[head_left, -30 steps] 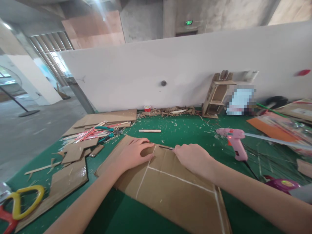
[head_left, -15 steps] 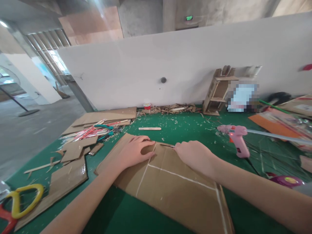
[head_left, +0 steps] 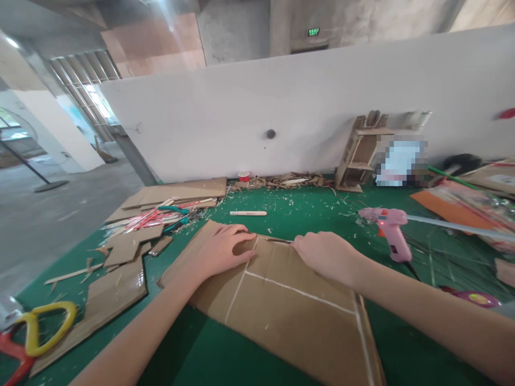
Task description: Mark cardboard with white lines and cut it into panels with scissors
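Observation:
A brown cardboard sheet (head_left: pixel 298 316) marked with white lines lies in front of me on the green table. My left hand (head_left: pixel 227 249) rests on its left part, fingers stretched out and thumb apart. At the sheet's far edge, my right hand (head_left: pixel 322 252) is closed, knuckles up. A thin, narrow piece shows along that edge, just left of the right fingers. Whether it is a tool or part of the cardboard, I cannot tell, and what the fingers grip is hidden.
Cardboard offcuts (head_left: pixel 115 287), yellow-and-red-handled scissors (head_left: pixel 52 327) and teal-handled pliers (head_left: pixel 175 212) lie to the left. Beyond the sheet is a white pen (head_left: pixel 248 213). A pink glue gun (head_left: pixel 392 230) stands at right. Scraps (head_left: pixel 289 180) and a cardboard shelf (head_left: pixel 360 153) line the white partition (head_left: pixel 209 118).
My right hand has slid slightly to the right along the sheet's far edge. My left hand stays in place on the cardboard. The view has shifted a little.

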